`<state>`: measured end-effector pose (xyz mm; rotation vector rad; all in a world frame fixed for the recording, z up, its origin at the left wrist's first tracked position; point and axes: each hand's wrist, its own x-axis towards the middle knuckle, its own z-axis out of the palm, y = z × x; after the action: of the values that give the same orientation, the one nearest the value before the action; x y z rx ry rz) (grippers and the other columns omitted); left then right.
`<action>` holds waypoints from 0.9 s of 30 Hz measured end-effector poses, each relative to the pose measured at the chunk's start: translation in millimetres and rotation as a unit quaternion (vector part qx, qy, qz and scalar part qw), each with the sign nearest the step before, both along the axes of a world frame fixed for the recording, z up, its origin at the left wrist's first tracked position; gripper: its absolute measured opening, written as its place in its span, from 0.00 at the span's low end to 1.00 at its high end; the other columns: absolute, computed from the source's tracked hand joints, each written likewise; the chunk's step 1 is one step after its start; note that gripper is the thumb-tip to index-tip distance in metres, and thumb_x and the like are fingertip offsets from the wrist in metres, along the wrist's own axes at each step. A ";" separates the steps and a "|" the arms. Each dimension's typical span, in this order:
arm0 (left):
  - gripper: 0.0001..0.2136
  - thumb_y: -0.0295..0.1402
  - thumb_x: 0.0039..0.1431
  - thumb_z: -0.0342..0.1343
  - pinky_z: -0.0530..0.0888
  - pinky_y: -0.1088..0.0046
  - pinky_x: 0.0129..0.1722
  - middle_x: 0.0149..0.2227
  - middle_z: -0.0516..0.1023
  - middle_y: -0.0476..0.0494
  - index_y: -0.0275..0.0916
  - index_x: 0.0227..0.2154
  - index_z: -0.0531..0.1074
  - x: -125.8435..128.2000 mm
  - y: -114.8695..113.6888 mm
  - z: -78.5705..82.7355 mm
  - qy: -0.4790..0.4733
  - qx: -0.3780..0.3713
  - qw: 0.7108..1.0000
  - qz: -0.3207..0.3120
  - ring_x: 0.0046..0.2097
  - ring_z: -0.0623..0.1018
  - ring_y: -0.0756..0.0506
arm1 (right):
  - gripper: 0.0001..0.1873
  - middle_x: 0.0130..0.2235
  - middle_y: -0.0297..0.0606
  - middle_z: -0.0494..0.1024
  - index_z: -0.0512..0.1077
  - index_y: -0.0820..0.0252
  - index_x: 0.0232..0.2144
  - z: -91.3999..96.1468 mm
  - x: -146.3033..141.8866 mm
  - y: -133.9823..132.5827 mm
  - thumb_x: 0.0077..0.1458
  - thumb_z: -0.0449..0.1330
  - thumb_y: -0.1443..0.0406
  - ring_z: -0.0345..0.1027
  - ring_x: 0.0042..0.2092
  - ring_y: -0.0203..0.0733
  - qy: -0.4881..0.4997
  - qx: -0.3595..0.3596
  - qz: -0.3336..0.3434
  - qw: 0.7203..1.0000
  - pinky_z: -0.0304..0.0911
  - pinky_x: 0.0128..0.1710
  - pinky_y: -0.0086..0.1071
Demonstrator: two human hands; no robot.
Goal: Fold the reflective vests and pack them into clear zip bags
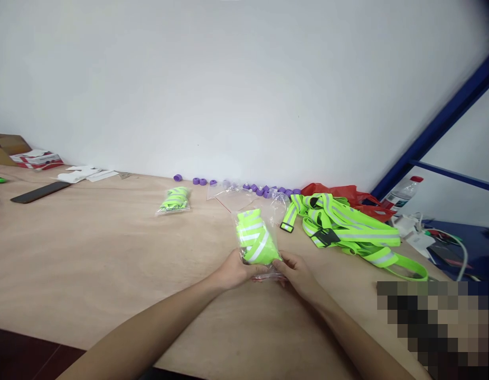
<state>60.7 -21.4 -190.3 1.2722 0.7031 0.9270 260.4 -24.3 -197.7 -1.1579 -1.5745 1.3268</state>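
A clear plastic bag holding a folded neon-green reflective strap bundle stands on the plywood table in front of me. My left hand pinches the bag's near edge from the left. From the right, my right hand pinches the same edge, fingers closed on the plastic. A second bagged green bundle lies farther back to the left. Loose neon-green reflective straps with a black buckle are piled to the right.
Purple caps line the wall, beside empty clear bags. A red bag, a water bottle and white cables sit at the right. A dark flat bar, papers and a red-white box lie at the far left.
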 end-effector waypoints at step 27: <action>0.24 0.42 0.44 0.73 0.74 0.69 0.41 0.39 0.82 0.41 0.33 0.42 0.79 -10.4 15.9 -10.4 0.002 -0.025 0.998 -0.049 0.39 0.79 0.43 | 0.28 0.20 0.30 0.58 0.61 0.58 0.18 -1.6 -9.2 -12.7 0.58 0.55 0.44 0.52 0.24 0.35 -0.078 0.150 -0.067 0.983 0.49 0.23 0.29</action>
<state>50.3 -5.5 -200.7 1.2531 0.6571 0.8221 251.2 -37.0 -199.3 -1.1752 -1.7076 0.8930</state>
